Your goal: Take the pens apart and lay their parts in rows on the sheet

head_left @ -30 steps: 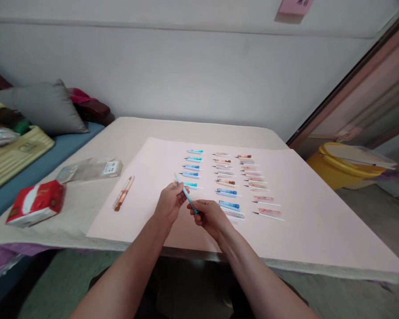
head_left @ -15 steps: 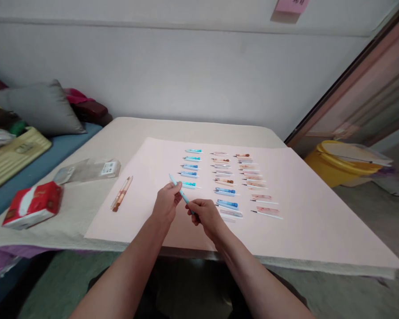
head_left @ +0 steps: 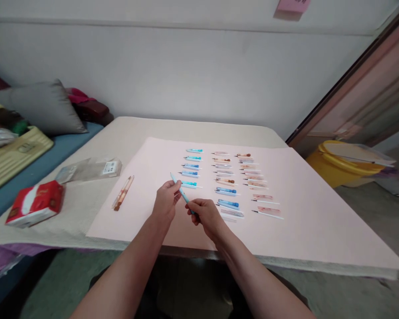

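Between my two hands a light blue pen (head_left: pixel 183 193) slants over the pale pink sheet (head_left: pixel 142 221). My left hand (head_left: pixel 167 197) pinches its upper part, and my right hand (head_left: pixel 204 212) grips the lower end. Beyond them lie pen parts in three columns: blue and teal barrels (head_left: pixel 190 173) with thin refills on the left, brown, clear and blue ones (head_left: pixel 226 191) in the middle, pinkish and brown ones (head_left: pixel 266 210) on the right. Some of the middle column is close to my right hand. Two brown-patterned pens (head_left: pixel 123 193) rest at the sheet's left side.
On the cream table cover (head_left: pixel 83 199) are a red tissue pack (head_left: pixel 35 204) and a clear plastic packet (head_left: pixel 89 170) with a label. A grey cushion (head_left: pixel 49 108) sits on the bed at left. A yellow bucket (head_left: pixel 341 166) stands on the floor at right.
The view has shifted very slightly. Both hands keep their hold on the light blue pen, with almost no visible movement.
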`<state>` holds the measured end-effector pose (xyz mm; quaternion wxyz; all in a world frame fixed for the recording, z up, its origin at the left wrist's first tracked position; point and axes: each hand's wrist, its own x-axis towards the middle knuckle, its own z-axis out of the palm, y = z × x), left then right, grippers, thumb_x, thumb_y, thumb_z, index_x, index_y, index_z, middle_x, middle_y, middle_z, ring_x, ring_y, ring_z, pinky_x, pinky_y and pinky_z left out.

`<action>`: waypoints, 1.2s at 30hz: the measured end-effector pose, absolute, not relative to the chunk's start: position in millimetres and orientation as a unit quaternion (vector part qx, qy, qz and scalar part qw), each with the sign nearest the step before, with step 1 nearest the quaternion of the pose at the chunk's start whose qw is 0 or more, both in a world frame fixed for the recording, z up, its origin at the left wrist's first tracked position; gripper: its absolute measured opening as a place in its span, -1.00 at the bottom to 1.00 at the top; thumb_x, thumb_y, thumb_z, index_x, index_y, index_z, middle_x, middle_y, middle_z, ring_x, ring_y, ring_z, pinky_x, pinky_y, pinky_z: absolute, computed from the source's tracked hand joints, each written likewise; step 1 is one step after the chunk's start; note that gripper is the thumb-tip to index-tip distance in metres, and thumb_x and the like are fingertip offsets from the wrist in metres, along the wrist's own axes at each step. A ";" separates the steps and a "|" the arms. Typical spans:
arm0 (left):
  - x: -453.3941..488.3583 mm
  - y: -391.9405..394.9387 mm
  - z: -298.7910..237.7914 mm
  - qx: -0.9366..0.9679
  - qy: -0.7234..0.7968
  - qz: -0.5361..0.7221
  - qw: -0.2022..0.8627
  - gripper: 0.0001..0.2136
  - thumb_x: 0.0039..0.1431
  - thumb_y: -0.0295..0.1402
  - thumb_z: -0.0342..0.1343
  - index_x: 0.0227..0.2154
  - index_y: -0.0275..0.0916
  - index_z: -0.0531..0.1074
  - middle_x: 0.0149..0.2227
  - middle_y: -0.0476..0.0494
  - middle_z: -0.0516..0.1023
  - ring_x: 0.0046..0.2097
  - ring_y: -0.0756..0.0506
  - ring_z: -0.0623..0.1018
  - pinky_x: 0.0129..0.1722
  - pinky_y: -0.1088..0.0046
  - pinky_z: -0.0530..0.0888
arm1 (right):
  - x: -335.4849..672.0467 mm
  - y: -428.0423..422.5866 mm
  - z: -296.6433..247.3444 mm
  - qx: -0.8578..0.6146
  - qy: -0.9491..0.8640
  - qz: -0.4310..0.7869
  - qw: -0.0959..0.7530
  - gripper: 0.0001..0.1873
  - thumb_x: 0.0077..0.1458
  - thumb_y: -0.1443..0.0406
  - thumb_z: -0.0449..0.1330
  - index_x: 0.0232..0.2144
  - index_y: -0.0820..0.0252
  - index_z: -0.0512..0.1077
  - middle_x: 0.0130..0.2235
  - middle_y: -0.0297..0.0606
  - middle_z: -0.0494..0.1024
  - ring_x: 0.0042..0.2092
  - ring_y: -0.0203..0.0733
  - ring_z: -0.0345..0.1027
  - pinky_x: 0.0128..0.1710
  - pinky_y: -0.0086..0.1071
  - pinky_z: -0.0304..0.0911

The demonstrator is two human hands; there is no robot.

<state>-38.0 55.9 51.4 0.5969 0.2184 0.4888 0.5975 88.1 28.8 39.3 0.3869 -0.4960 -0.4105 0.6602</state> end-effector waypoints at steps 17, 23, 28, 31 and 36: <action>-41.7 60.7 49.6 0.218 0.503 0.605 0.577 -0.79 -0.17 -0.44 0.25 -0.39 -0.33 0.43 -0.42 -0.13 0.48 -0.39 0.02 0.47 -0.33 0.48 0.41 | 87.6 27.4 38.1 -0.500 -0.417 0.653 0.388 -0.81 -0.13 0.25 0.17 -0.57 0.31 0.41 -0.63 -0.37 0.36 -0.70 -0.45 0.11 -0.74 -0.51 -0.04; -42.3 60.5 49.2 0.229 0.496 0.596 0.589 -0.77 -0.14 -0.41 0.24 -0.35 -0.32 0.43 -0.34 -0.18 0.52 -0.32 -0.02 0.50 -0.29 0.45 0.42 | 87.9 27.4 39.4 -0.496 -0.400 0.665 0.390 -0.80 -0.12 0.24 0.18 -0.58 0.32 0.40 -0.63 -0.36 0.36 -0.70 -0.47 0.09 -0.73 -0.52 -0.06; -43.8 60.7 48.6 0.220 0.518 0.606 0.563 -0.76 -0.19 -0.36 0.29 -0.41 -0.32 0.43 -0.41 -0.08 0.47 -0.40 0.07 0.43 -0.35 0.53 0.39 | 86.7 26.8 40.1 -0.487 -0.410 0.666 0.389 -0.79 -0.12 0.23 0.19 -0.58 0.32 0.40 -0.64 -0.36 0.37 -0.70 -0.47 0.08 -0.74 -0.53 -0.06; -44.5 60.7 49.8 0.217 0.512 0.611 0.564 -0.72 -0.21 -0.42 0.29 -0.36 -0.32 0.42 -0.43 -0.08 0.47 -0.40 0.04 0.46 -0.33 0.48 0.41 | 87.9 26.2 38.9 -0.477 -0.405 0.675 0.392 -0.78 -0.12 0.21 0.20 -0.57 0.32 0.41 -0.63 -0.36 0.37 -0.70 -0.47 0.08 -0.74 -0.53 -0.06; -44.1 59.9 52.4 0.224 0.501 0.615 0.566 -0.71 -0.14 -0.48 0.22 -0.28 -0.33 0.38 -0.41 -0.16 0.51 -0.38 0.00 0.48 -0.31 0.44 0.43 | 89.4 25.8 39.0 -0.476 -0.388 0.686 0.389 -0.77 -0.12 0.21 0.21 -0.57 0.32 0.41 -0.63 -0.36 0.37 -0.71 -0.48 0.07 -0.74 -0.53 -0.06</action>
